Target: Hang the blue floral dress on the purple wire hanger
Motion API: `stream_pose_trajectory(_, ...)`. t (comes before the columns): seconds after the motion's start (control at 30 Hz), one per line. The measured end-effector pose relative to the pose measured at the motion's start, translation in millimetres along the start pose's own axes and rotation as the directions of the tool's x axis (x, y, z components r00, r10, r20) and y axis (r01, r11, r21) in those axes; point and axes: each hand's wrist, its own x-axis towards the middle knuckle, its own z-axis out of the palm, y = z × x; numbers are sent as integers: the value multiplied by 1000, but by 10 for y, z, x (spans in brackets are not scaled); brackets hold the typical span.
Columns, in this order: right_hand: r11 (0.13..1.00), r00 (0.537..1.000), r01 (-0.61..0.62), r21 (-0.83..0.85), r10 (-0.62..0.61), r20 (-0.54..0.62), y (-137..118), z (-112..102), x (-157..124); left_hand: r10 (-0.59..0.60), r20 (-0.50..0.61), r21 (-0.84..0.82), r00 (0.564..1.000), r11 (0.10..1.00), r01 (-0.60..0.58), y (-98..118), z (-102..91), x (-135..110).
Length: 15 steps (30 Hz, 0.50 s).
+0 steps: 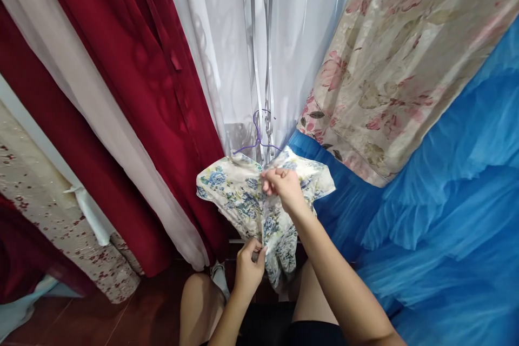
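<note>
A cream dress with blue and yellow-green flowers (239,197) hangs in front of me on a purple wire hanger (258,143). A seam or opening runs down its middle from the neckline. My left hand (250,265) is closed, pinching the cloth at the lower part of that line. Higher up, just below the neckline, my right hand (280,184) has its fingers curled in at the same line. Whatever small part of the dress those fingertips grip is too small to make out. The lower part of the dress falls between my knees.
Long dark red gowns (121,65) and pale gowns hang at the left, white fabric (227,38) behind the hanger. To the right hang a pink-flowered beige gown (385,65) and ruffled blue tulle (438,216). Dark red floor tiles (133,313) show below.
</note>
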Motion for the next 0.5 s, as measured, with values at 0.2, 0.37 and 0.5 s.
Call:
stream_pose_trajectory(0.2,997,997,71,8,-71,-38,-152,78,95,15,124,-33,992,999,-11,61,-94,47)
stream_pose_trajectory(0.37,995,997,75,-73,-76,-17,-119,-40,-58,169,-85,-199,982,963,-182,745,-547,872)
stream_pose_trajectory(0.5,981,990,141,-130,-140,18,-174,-56,-34,413,-39,12,910,911,-413,1341,-804,1517)
